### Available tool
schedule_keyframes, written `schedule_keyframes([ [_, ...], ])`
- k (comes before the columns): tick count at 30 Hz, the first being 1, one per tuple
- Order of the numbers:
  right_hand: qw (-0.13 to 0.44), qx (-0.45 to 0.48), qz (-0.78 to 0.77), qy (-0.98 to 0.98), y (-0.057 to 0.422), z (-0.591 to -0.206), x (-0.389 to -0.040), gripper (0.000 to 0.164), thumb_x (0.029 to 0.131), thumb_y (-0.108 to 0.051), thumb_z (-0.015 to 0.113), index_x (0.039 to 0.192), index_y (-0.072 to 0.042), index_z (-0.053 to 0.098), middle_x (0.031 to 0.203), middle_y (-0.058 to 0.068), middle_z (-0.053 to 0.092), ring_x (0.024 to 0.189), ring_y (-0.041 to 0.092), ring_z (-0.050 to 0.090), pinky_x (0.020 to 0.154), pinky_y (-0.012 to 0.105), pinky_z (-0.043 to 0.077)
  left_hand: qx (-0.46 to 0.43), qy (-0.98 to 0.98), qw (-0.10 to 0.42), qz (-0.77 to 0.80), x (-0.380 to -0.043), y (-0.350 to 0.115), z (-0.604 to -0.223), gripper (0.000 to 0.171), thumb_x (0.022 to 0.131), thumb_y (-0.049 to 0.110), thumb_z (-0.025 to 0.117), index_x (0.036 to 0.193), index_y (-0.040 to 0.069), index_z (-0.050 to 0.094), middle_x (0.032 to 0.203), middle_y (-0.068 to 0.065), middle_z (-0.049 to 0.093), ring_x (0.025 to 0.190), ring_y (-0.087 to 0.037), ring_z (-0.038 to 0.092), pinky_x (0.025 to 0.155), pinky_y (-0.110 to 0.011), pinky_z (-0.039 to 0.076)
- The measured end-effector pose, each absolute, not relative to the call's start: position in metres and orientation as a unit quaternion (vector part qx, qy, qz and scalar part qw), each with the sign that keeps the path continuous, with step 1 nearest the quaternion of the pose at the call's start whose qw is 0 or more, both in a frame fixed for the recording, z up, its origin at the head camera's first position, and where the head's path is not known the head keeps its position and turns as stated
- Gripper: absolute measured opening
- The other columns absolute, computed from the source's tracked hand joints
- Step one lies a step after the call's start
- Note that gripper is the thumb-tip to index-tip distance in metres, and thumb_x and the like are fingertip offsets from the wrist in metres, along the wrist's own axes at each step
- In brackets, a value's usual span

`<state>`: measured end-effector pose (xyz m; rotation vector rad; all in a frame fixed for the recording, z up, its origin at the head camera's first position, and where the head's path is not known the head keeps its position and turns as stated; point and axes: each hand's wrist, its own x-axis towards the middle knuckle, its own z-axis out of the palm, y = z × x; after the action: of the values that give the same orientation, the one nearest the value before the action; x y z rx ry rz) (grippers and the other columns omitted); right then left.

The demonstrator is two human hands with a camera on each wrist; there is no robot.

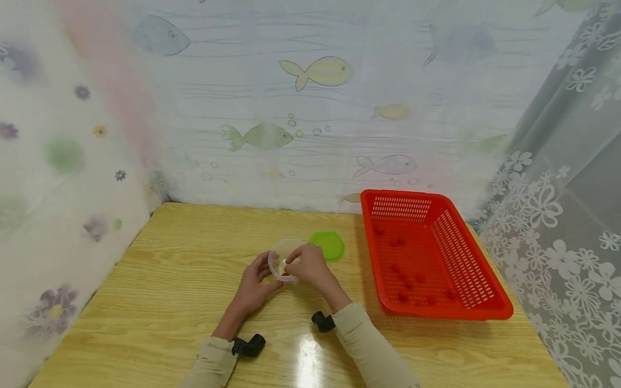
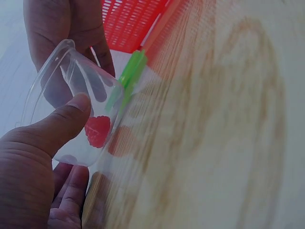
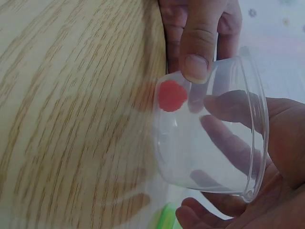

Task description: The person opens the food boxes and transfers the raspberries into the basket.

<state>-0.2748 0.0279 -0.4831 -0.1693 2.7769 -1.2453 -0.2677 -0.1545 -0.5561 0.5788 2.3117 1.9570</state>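
Note:
A clear round plastic tub (image 1: 290, 242) stands on the table, held by my left hand (image 1: 252, 283). In the left wrist view the left thumb presses its wall while the fingers go round the far side. A red raspberry (image 3: 172, 95) lies inside at the bottom, near the wall by the left thumb. My right hand (image 1: 311, 265) reaches in over the rim. Its thumb and forefinger are inside the tub, apart from each other with nothing between them, a little above the raspberry.
Behind the tub a green lid (image 1: 332, 246) lies on the wooden table (image 1: 184, 258). To the right stands a red slotted basket (image 1: 446, 311) with several red berries (image 1: 419, 277) scattered over its floor. Patterned curtains (image 1: 320, 161) hang along the back and sides.

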Motion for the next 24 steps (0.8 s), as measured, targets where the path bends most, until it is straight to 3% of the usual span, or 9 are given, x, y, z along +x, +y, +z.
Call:
schedule_keyframes([
  [6,0.044,-0.078,-0.437,0.895,0.030,-0.485,-0.277,0.013,0.083,-0.009,0.080,0.095,-0.006,0.080,0.123,0.015,0.066,0.126,0.038,0.053,0.102,0.053,0.049,0.191,0.748,0.033,0.634,-0.267,-0.155,-0.555,0.075,0.087,0.004,0.080,0.152,0.006,0.042,0.146,-0.020,0.051,0.129,-0.038,0.058,0.103,-0.036,0.054],
  [12,0.047,-0.079,-0.440,0.893,0.030,-0.485,-0.279,0.020,0.081,-0.008,0.083,0.100,-0.004,0.078,0.143,0.023,0.051,0.137,0.043,0.043,0.109,0.056,0.045,0.196,0.748,0.034,0.633,-0.268,-0.155,-0.557,0.075,0.087,0.006,0.080,0.152,0.007,0.042,0.147,-0.021,0.051,0.128,-0.039,0.058,0.104,-0.045,0.052],
  [19,0.064,-0.143,-0.381,0.911,0.032,-0.482,-0.283,0.008,0.082,-0.010,0.084,0.088,-0.005,0.081,0.120,0.017,0.066,0.122,0.036,0.053,0.104,0.050,0.049,0.194,0.749,0.035,0.632,-0.267,-0.156,-0.556,0.077,0.087,0.007,0.081,0.153,0.005,0.040,0.148,-0.021,0.049,0.130,-0.038,0.056,0.105,-0.045,0.051],
  [24,0.084,-0.152,-0.309,0.935,0.030,-0.479,-0.285,0.007,0.085,-0.019,0.083,0.083,-0.012,0.083,0.122,0.021,0.061,0.124,0.042,0.048,0.107,0.051,0.044,0.190,0.747,0.036,0.636,-0.267,-0.156,-0.557,0.078,0.087,0.005,0.081,0.153,0.004,0.040,0.150,-0.022,0.048,0.129,-0.039,0.057,0.104,-0.042,0.052],
])
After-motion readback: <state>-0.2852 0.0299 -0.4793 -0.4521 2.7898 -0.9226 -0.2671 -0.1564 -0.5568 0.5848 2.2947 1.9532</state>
